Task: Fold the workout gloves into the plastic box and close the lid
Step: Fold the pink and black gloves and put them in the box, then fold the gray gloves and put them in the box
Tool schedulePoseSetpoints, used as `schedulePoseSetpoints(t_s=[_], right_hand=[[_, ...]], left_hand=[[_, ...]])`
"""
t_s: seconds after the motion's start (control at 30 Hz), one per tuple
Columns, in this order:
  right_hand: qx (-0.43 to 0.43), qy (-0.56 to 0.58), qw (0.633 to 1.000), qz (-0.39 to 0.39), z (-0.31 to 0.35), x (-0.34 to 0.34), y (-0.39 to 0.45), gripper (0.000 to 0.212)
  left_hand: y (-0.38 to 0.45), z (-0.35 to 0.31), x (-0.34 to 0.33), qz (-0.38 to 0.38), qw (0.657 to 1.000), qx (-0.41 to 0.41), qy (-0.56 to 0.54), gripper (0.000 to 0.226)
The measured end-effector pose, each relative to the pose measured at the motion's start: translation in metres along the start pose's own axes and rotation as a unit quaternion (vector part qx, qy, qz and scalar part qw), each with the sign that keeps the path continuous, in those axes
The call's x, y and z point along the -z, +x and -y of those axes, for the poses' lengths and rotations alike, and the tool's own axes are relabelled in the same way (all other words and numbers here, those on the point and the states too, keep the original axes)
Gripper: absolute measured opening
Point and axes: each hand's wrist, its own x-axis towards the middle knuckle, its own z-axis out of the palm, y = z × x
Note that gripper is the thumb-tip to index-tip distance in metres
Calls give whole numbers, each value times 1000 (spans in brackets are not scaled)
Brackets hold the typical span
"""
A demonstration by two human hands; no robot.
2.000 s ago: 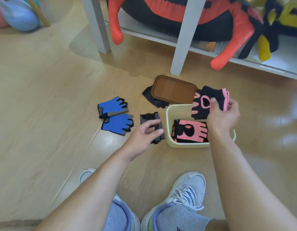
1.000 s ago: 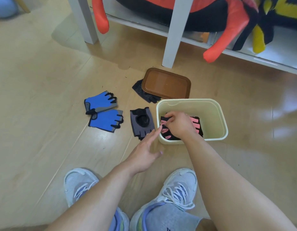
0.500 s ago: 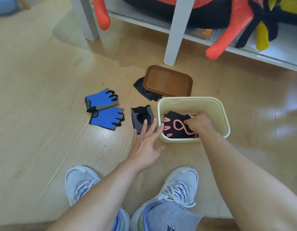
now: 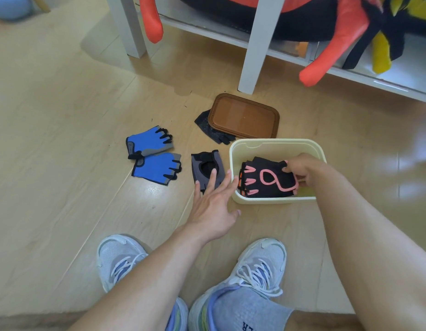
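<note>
Pinching pink-black glove (image 4: 270, 181) in box (image 4: 276, 145): right hand (image 4: 300, 169) | left hand (image 4: 213, 206) fingers spread over grey glove (image 4: 207, 167)

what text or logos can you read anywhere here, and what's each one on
"LR" or similar, upside down: grey sock, cut off by the frame edge, so the reading is uncertain.
Small tab mark on the upper blue glove: too small to read.
Nothing readable on the plastic box or the brown lid.

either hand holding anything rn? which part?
Right hand pinches the black-and-pink glove at its wrist-end edge, inside the box. Left hand is open, holding nothing, above the grey glove.
</note>
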Motion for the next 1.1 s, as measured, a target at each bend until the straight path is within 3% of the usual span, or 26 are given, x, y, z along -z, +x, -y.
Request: schedulePoseSetpoints(t_s=[0.2,0.37,0.4,0.47,0.57,0.67,0.83,0.97,1.1], right_hand=[[42,-154,982,-101,-4,-24,-1,22],[80,-139,966,-202,14,-27,-7,42],[87,-136,968,-191,19,-27,-8,37],[81,-192,974,-93,26,-30,-13,29],[95,-252,963,14,17,-46,-14,58],[116,-233,965,11,4,-56,-12,82],[117,-230,966,2,7,-51,-16,56],[125,-209,968,-55,22,-42,-29,40],[163,-104,970,-148,56,-30,-62,56]], left_hand=[[1,2,1,7,1000,-1,-6,85],[0,0,0,-1,1000,0,-4,86],[0,0,-1,-4,1000,0,-3,86],[0,0,-1,-10,1000,1,-2,86],[0,1,-3,-10,1000,0,-5,86],[1,3,-3,-2,1000,-2,-18,85],[3,7,1,21,999,-5,-41,86],[-2,14,5,-19,974,2,-227,77],[-7,37,11,-158,902,144,-375,50]])
